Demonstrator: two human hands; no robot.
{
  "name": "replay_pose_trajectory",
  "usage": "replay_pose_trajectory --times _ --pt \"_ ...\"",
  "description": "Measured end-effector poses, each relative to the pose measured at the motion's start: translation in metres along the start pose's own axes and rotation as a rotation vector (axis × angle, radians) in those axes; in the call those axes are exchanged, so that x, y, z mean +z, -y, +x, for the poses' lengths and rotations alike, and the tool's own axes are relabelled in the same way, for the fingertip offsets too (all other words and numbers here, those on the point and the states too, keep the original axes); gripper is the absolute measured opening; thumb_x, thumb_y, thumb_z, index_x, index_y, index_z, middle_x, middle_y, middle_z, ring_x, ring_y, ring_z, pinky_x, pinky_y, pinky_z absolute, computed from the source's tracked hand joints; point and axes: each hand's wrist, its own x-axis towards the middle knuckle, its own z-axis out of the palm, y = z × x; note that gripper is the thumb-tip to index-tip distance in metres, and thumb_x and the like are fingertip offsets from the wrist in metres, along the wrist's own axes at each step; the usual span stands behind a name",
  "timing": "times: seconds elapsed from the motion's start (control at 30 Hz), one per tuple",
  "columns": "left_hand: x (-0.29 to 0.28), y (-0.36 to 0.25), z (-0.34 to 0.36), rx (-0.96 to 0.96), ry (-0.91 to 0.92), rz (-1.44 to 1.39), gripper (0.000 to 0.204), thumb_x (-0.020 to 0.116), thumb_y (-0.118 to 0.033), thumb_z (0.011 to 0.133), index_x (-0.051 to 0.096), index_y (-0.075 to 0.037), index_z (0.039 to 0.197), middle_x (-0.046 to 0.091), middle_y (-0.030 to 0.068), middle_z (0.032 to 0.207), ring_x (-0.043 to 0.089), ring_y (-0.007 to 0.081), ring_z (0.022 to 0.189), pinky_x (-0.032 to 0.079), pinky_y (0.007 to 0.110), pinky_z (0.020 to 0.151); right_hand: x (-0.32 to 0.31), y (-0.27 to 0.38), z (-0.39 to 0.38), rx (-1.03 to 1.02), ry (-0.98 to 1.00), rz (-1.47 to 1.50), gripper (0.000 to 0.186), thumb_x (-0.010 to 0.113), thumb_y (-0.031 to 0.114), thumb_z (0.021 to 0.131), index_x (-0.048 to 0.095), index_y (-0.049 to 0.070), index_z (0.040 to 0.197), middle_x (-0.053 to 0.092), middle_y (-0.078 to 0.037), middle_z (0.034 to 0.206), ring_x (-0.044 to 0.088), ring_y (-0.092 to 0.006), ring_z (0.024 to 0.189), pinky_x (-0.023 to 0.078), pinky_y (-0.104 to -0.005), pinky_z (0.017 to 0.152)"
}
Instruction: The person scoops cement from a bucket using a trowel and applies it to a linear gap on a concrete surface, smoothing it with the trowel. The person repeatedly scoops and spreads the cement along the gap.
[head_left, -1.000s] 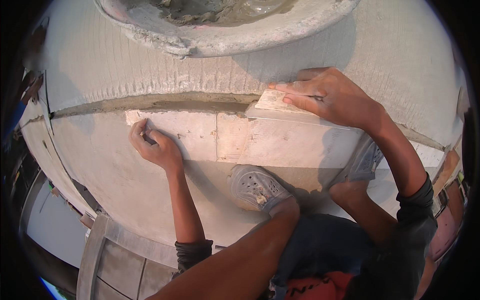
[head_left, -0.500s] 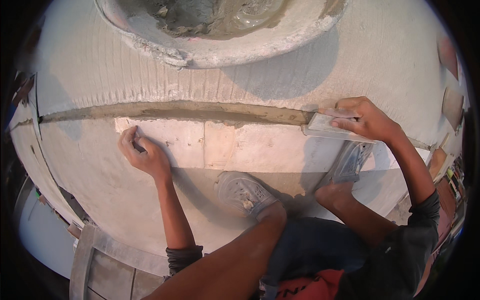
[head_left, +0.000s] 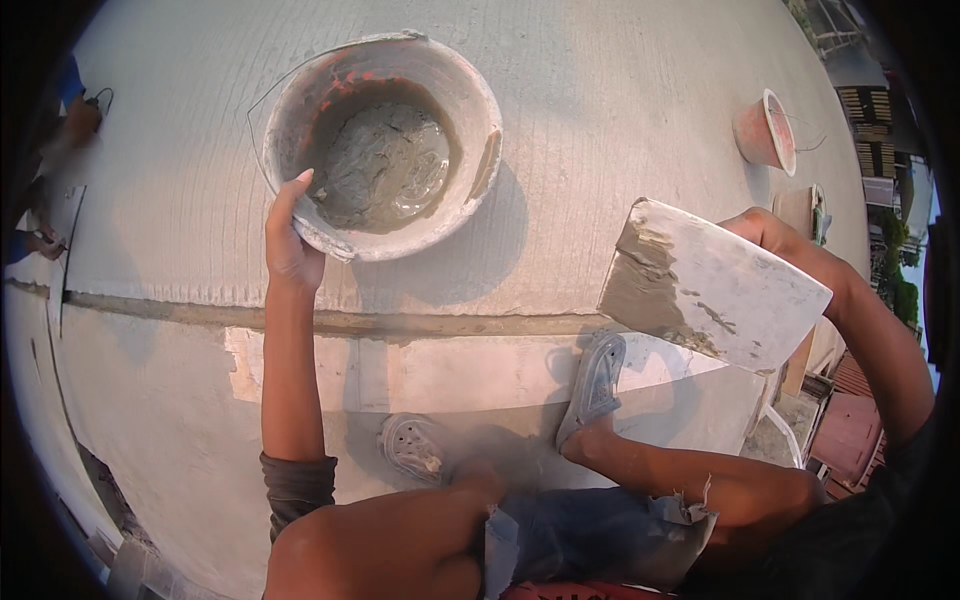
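Observation:
My left hand (head_left: 292, 240) is closed on the near left rim of a mortar-crusted bucket (head_left: 478, 195), thumb over the edge. Wet grey mortar (head_left: 385, 165) lies inside, and a thin wire handle loops off the bucket's left side. To the right, my right hand (head_left: 765, 232) holds up a rectangular plastering trowel (head_left: 745, 290); the plate hides most of the fingers. Mortar is smeared over the plate's left end. Below the bucket runs a mortar-filled groove (head_left: 450, 325) across the concrete, with a pale flat strip (head_left: 470, 370) along its near side.
A smaller bucket (head_left: 765, 135) stands at the far right on the ribbed concrete (head_left: 600, 120). My shod feet, one in a grey clog (head_left: 597, 375), rest at the strip. At the far left edge another person's hand (head_left: 45, 243) is by a long thin board (head_left: 70, 250).
My left hand has left the pale strip and taken hold of the bucket rim. The trowel has been lifted off the groove, its mortar-smeared face now showing. The view has shifted.

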Motion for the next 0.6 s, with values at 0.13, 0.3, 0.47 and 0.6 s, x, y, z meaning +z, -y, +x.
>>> replay_pose_trajectory --times 0.13,0.3,0.47,0.6 --pt "0.039 0.028 -0.006 0.083 0.109 -0.147 0.078 0.050 0.009 0.073 0.050 0.006 0.150 0.062 0.0117 0.132 0.060 0.0192 0.110 0.052 0.035 0.098 -0.015 0.047 -0.048 0.077 -0.185 -0.155 0.033 0.087 0.023 0.090 0.079 0.002 0.113 0.080 -0.005 0.099 0.072 -0.0086 0.086 0.057 -0.0273 0.075" --pt "0.051 0.004 -0.071 0.108 0.052 0.001 0.081 0.049 0.012 0.068 0.052 0.008 0.149 0.065 0.0114 0.123 0.062 0.0156 0.099 0.053 0.026 0.080 -0.005 0.022 0.012 -0.121 -0.184 -0.204 0.051 0.070 0.033 0.106 0.068 0.001 0.145 0.080 -0.014 0.111 0.074 -0.0136 0.099 0.057 -0.0318 0.087" --pt "0.078 -0.007 -0.082 0.004 0.017 -0.051 0.083 0.048 0.012 0.067 0.054 0.008 0.150 0.067 0.0101 0.114 0.062 0.0118 0.084 0.050 0.022 0.065 0.033 0.058 0.115 -0.194 -0.249 -0.479 0.051 0.055 0.038 0.115 0.062 0.005 0.154 0.080 -0.020 0.115 0.074 -0.0217 0.098 0.056 -0.0360 0.091" --pt "0.076 0.001 -0.079 0.003 0.088 0.010 0.086 0.050 0.011 0.069 0.052 0.008 0.154 0.068 0.0087 0.105 0.058 0.0089 0.070 0.046 0.023 0.057 0.078 0.029 0.209 -0.383 -0.530 -0.518 0.047 0.055 0.032 0.115 0.066 0.001 0.148 0.079 -0.020 0.114 0.075 -0.0233 0.095 0.057 -0.0364 0.091"
